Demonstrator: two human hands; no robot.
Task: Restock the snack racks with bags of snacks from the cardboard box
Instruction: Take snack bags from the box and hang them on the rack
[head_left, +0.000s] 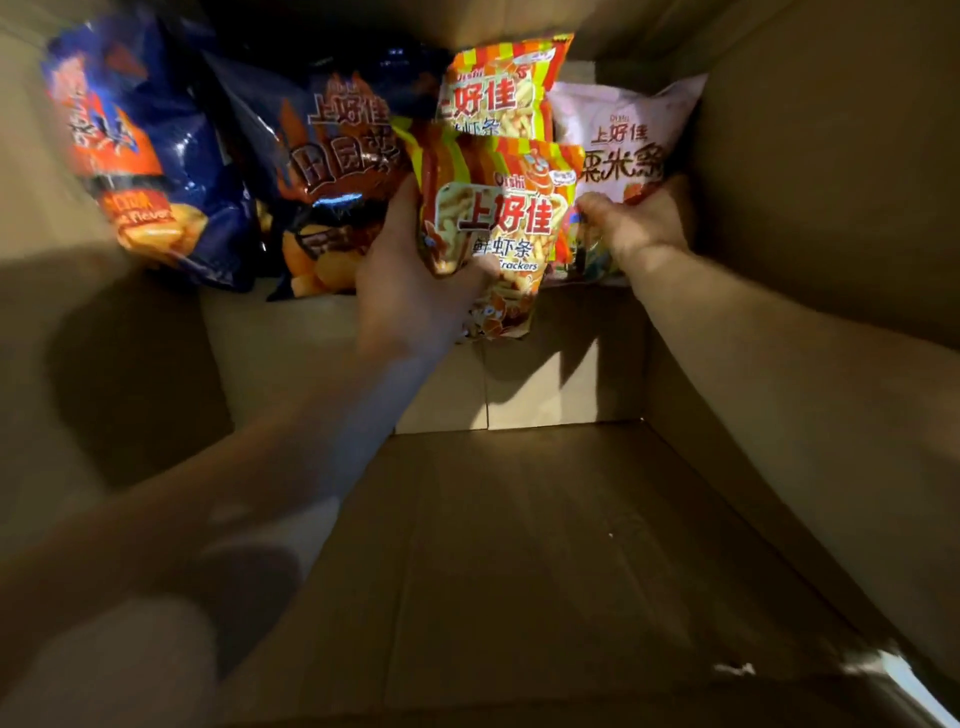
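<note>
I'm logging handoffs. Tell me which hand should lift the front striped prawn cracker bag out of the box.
Left. The left hand already has its grip around the front striped prawn cracker bag, while the right hand holds the white bag.

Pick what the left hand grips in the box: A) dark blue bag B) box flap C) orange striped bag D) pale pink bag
C: the left hand curls around the lower left edge of the front orange striped bag, while the right hand is at the pale pink bag.

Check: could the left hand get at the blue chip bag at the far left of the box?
Probably not as things stand: the left hand grips the striped prawn cracker bag. The blue bag itself lies uncovered.
</note>
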